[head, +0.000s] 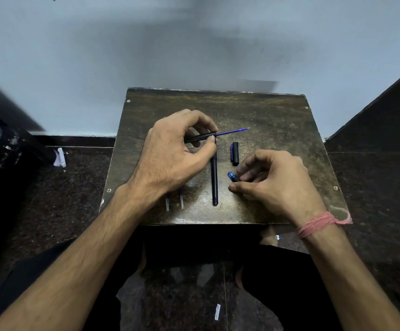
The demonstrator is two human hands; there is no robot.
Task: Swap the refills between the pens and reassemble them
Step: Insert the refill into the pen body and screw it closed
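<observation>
The left hand (170, 151) is pinching a slim black pen barrel (200, 137) between thumb and fingers, with a thin purple refill (232, 131) sticking out of it toward the right. The right hand (277, 182) is curling its fingers around a small blue pen tip piece (232, 176) low over the dark, worn tabletop (277, 120). Between the hands, a second long black pen barrel (214, 180) is lying flat. A black cap with a purple clip (234, 153) is resting just above the right hand. Two clear refill ends (174, 203) are showing below the left wrist.
</observation>
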